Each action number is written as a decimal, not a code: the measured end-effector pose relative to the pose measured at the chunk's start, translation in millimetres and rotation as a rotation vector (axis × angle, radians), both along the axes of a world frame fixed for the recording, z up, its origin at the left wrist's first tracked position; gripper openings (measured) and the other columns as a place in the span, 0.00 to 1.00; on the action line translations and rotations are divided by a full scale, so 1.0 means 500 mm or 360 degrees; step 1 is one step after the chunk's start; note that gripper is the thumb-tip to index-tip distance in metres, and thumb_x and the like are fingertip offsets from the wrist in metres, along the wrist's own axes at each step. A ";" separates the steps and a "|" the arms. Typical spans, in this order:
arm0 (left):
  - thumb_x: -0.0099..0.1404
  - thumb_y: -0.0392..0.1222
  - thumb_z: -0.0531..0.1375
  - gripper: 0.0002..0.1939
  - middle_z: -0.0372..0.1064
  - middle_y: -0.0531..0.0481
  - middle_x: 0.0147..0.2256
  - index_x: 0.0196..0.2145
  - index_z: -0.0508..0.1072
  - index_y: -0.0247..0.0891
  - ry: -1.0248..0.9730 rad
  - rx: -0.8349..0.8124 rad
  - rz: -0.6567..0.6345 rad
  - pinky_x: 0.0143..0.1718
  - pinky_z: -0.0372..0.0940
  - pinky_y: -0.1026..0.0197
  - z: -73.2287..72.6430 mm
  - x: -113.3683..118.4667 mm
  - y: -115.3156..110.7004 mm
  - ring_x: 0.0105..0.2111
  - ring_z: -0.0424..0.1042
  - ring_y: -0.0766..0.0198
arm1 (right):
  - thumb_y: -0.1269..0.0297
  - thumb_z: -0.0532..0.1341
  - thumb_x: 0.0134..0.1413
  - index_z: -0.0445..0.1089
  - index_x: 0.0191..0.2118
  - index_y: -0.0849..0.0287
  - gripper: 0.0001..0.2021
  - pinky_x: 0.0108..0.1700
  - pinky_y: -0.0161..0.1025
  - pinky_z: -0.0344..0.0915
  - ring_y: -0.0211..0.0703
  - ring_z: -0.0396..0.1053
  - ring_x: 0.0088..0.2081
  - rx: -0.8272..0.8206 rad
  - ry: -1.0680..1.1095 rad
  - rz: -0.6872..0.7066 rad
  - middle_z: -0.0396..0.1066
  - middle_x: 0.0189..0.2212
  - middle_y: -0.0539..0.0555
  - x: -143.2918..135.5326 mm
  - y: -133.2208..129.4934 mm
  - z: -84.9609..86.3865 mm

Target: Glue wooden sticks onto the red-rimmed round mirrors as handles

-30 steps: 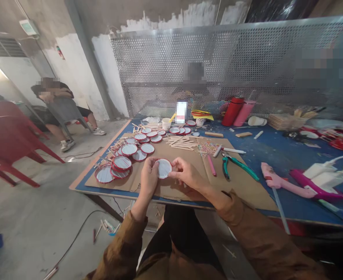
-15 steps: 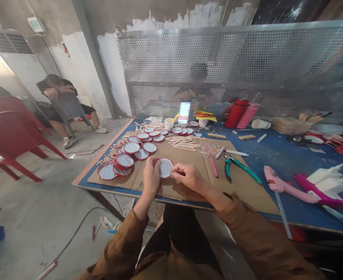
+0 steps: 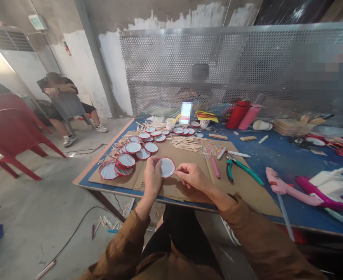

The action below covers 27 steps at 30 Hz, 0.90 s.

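My left hand point(image 3: 153, 175) grips the left edge of a round white disc point(image 3: 167, 167) with a red rim, held above the brown cardboard point(image 3: 174, 190). Just right of the disc is my right hand point(image 3: 190, 175), its thumb and index finger pinched together near the rim; whatever may be between the fingertips is too small to make out. Similar red-rimmed discs point(image 3: 126, 160) lie in overlapping piles to the left, several with wooden sticks. Flat wooden sticks point(image 3: 185, 144) and a tangle of thin coloured strands point(image 3: 213, 150) lie beyond my hands.
Teal-handled pliers point(image 3: 244, 169), a pink marker point(image 3: 216, 168) and a pink glue gun point(image 3: 290, 190) lie to the right. Behind stand a lit phone point(image 3: 185, 112), a paper cup point(image 3: 170, 124) and a red bottle point(image 3: 237, 114). A person point(image 3: 60, 91) sits at the far left.
My right hand has moved slightly right, from touching the disc's rim to a small gap beside it. My left hand still holds the disc. The view has shifted slightly.
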<state>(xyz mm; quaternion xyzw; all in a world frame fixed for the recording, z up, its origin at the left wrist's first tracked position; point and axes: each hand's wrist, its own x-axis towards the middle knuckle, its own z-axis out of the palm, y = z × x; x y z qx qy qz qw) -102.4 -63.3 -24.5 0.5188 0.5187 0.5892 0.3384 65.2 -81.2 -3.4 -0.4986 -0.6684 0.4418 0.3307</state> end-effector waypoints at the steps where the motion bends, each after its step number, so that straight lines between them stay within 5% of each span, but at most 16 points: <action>1: 0.63 0.38 0.54 0.04 0.69 0.49 0.35 0.37 0.65 0.38 -0.0002 0.0001 0.0001 0.39 0.62 0.62 0.000 0.000 0.000 0.35 0.69 0.64 | 0.53 0.59 0.54 0.69 0.31 0.60 0.14 0.14 0.26 0.48 0.29 0.57 0.11 -0.0012 0.0000 -0.0006 0.64 0.13 0.43 0.000 0.001 0.001; 10: 0.63 0.39 0.53 0.05 0.68 0.50 0.33 0.37 0.65 0.38 -0.0030 -0.0016 -0.0003 0.36 0.62 0.62 0.009 0.000 -0.005 0.33 0.68 0.65 | 0.50 0.62 0.50 0.70 0.31 0.61 0.16 0.12 0.26 0.48 0.29 0.58 0.10 -0.0239 0.0075 -0.0010 0.65 0.12 0.44 -0.006 0.002 0.009; 16: 0.62 0.42 0.55 0.07 0.69 0.50 0.34 0.38 0.65 0.38 0.0033 -0.0014 -0.0011 0.38 0.63 0.61 0.004 -0.003 -0.003 0.34 0.70 0.63 | 0.49 0.64 0.43 0.70 0.32 0.61 0.18 0.12 0.27 0.45 0.29 0.55 0.09 -0.0424 0.0463 -0.0111 0.65 0.12 0.44 0.010 0.019 0.008; 20: 0.62 0.48 0.56 0.13 0.68 0.50 0.34 0.41 0.65 0.37 -0.0106 -0.0026 -0.0119 0.34 0.63 0.63 -0.002 -0.008 0.004 0.33 0.69 0.64 | 0.51 0.62 0.44 0.67 0.30 0.60 0.15 0.13 0.28 0.45 0.29 0.53 0.10 -0.0125 0.0535 -0.0445 0.63 0.12 0.43 0.045 0.043 0.008; 24: 0.60 0.52 0.58 0.21 0.70 0.51 0.31 0.46 0.66 0.36 -0.0199 -0.0126 -0.0390 0.28 0.62 0.65 0.005 -0.010 0.002 0.27 0.68 0.66 | 0.53 0.56 0.52 0.68 0.32 0.59 0.13 0.17 0.30 0.53 0.33 0.59 0.13 0.0341 0.0095 -0.0873 0.65 0.15 0.45 0.121 0.080 0.026; 27: 0.58 0.52 0.60 0.21 0.73 0.49 0.32 0.43 0.71 0.35 -0.0022 -0.0141 -0.0575 0.28 0.63 0.64 0.011 -0.011 -0.002 0.28 0.70 0.64 | 0.63 0.54 0.56 0.71 0.34 0.58 0.10 0.27 0.32 0.59 0.38 0.69 0.24 0.0473 -0.0723 -0.1243 0.73 0.23 0.52 0.202 0.109 0.050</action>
